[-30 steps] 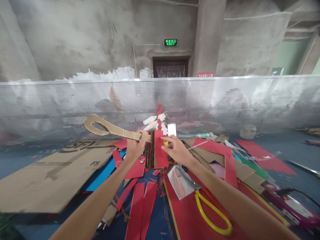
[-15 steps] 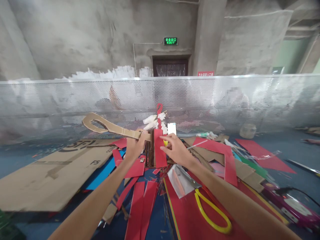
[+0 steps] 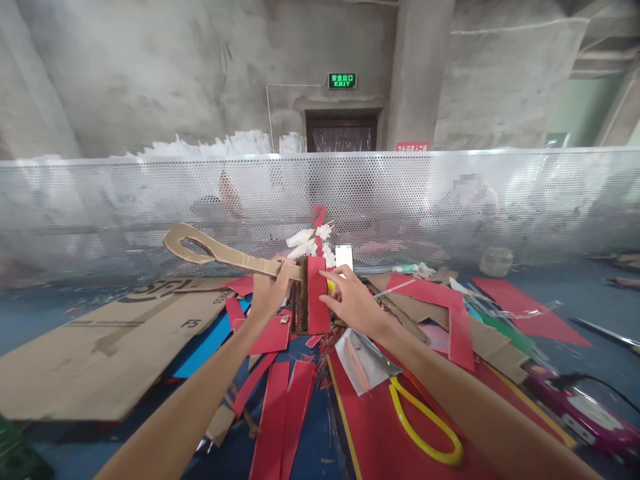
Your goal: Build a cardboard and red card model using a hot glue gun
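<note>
Shift: red strip's (image 3: 317,308) lower end has swung toward the left hand's side since the earliest frame, so it now lies nearly upright.
Left hand (image 3: 273,287): forearm reaching up from the lower left, fingers and thumb closed around the narrow end of the cardboard handle (image 3: 240,259), against the brown slatted piece (image 3: 300,310).
Right hand (image 3: 353,300): forearm coming in from the lower right, fingers spread about half open and curved toward the red strip; forefinger tip at its face, thumb near its edge, no grip closed on it.
Red strip: along the right side of the brown slatted piece, between the two hands.
Cardboard handle: looped end out to the left, slightly raised, bare of any hand.
Clear packet (image 3: 365,373): just below the right hand, a pink slender item (image 3: 356,357) visible in it, lying partly over the red board (image 3: 380,430).
Jar (image 3: 496,261): well apart on the right, near the perforated screen (image 3: 150,207); contents too blurred to tell.
Behind the work: white flowers (image 3: 329,255) around a red hooked piece (image 3: 319,243).
Near right: yellow loop (image 3: 453,457) on the red board.
</note>
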Available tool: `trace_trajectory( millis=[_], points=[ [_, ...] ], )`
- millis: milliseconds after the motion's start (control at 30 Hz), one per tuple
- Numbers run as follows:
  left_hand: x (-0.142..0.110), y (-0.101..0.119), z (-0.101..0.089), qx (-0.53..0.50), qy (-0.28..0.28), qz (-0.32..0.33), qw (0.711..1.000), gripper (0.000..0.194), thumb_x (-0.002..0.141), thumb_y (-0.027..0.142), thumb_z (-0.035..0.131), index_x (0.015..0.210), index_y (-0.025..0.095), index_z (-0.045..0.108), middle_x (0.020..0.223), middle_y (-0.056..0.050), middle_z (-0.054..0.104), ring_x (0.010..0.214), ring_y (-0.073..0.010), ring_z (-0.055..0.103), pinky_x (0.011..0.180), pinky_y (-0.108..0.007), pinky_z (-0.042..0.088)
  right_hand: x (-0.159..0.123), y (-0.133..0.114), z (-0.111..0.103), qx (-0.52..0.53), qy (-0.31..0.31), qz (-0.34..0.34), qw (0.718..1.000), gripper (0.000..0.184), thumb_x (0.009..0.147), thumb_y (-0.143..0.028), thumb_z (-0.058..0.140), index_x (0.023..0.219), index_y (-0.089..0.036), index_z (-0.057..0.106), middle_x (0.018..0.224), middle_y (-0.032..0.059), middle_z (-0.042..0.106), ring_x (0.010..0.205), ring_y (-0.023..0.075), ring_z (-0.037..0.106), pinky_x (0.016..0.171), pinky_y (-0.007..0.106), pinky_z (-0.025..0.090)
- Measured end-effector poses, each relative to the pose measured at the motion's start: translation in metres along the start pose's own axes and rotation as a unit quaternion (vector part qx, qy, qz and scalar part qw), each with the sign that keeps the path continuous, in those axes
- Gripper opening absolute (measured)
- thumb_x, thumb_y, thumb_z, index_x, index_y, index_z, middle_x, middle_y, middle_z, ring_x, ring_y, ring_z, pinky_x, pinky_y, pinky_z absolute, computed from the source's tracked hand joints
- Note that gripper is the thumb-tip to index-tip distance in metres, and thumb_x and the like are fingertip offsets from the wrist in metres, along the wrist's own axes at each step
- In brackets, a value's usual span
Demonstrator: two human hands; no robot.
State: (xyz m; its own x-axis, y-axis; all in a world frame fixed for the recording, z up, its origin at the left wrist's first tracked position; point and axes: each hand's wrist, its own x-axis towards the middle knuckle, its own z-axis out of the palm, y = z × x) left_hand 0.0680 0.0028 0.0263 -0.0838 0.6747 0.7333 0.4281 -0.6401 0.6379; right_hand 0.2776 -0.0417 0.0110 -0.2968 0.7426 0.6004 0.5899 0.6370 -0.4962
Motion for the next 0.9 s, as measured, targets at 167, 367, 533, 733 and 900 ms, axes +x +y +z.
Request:
trace_trajectory(
  millis=[167,367,533,733,900],
  points=[
    [-0.001,0.004,0.0,-0.034,-0.014,-0.011,0.999,0.027,0.093,0.04,0.05,0.083,0.02,0.065,0.05,0.005,0.05,0.046,-0.013,0.049,0.046,-0.024,0.039,0.0,0.0,-0.005,-0.077,0.031,-0.087,0.993,0.054,0.093,-0.026,0.065,0.146,-0.028,0.053,0.138,0.0124,0.053,0.119,0.0289,0.061,0.108,0.05,0.048],
    [0.001,0.013,0.0,-0.107,0.003,-0.049,0.993,0.024,0.09,0.036,0.052,0.077,0.02,0.063,0.045,0.007,0.045,0.037,-0.0098,0.041,0.038,-0.022,0.033,-0.003,-0.001,-0.02,-0.102,-0.068,-0.228,0.966,0.067,0.1,-0.044,0.058,0.16,-0.032,0.031,0.165,0.0072,0.033,0.153,0.0296,0.028,0.126,0.058,0.012],
    [0.006,0.006,-0.003,-0.148,0.03,-0.091,0.984,0.027,0.089,0.037,0.051,0.071,0.02,0.064,0.042,0.007,0.04,0.034,-0.0086,0.036,0.035,-0.021,0.028,-0.003,-0.004,-0.032,-0.084,-0.164,-0.28,0.942,0.072,0.097,-0.045,0.064,0.16,-0.035,0.029,0.164,0.0027,0.036,0.154,0.0252,0.027,0.126,0.053,0.015],
    [0.009,-0.012,-0.001,-0.215,0.067,-0.165,0.96,0.03,0.085,0.038,0.059,0.061,0.02,0.054,0.041,0.008,0.038,0.034,-0.0073,0.033,0.034,-0.021,0.026,-0.003,-0.01,-0.033,-0.028,-0.208,-0.365,0.907,0.062,0.097,-0.041,0.063,0.154,-0.034,0.041,0.154,0.0013,0.051,0.151,0.0229,0.035,0.123,0.049,0.024],
    [0.007,-0.012,0.001,-0.215,0.028,-0.154,0.964,0.036,0.087,0.041,0.058,0.059,0.02,0.05,0.04,0.008,0.038,0.033,-0.0066,0.032,0.034,-0.02,0.023,0.0,-0.007,-0.032,-0.046,-0.195,-0.387,0.9,0.056,0.1,-0.045,0.057,0.152,-0.028,0.046,0.15,0.0049,0.056,0.148,0.0218,0.04,0.124,0.048,0.023]
  ],
)
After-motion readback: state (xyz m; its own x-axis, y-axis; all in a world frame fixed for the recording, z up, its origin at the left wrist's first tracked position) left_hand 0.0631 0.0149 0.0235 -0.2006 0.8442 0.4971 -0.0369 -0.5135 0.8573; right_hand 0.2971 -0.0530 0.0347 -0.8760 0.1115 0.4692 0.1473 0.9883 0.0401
